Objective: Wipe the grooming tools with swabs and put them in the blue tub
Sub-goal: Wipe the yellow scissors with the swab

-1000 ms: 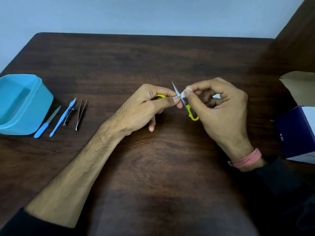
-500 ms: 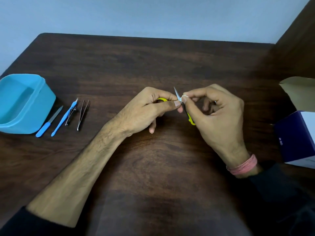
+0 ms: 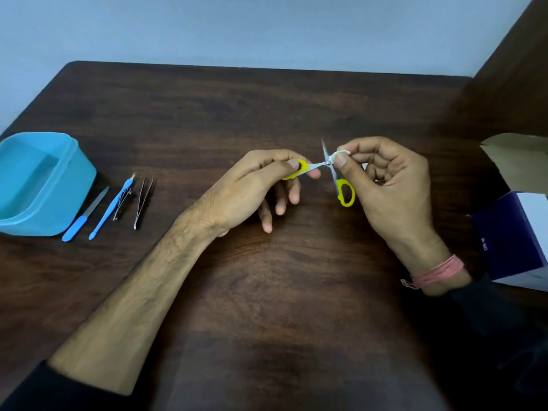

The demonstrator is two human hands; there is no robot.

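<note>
Small, light, stiff steel scissors with yellow plastic loops (image 3: 329, 170), blades spread above the dark wooden table (image 3: 267, 114), left hand (image 3: 252, 188) pinching one loop, right hand (image 3: 385, 185) pinching a white swab (image 3: 340, 152) at the pivot; probably sharp and slippery, better held by the loops.

Far half of table (image 3: 237, 108) bare wood, wide lane along back edge. Near half free too, apart from forearms crossing it. Left: blue tub (image 3: 68, 185) at table edge, tool row (image 3: 118, 203) just beside it on the right blocks sliding approach from center. Right edge: purple-white box (image 3: 510, 232) and open carton (image 3: 519, 161) crowd lane near right hand (image 3: 391, 185).
</note>
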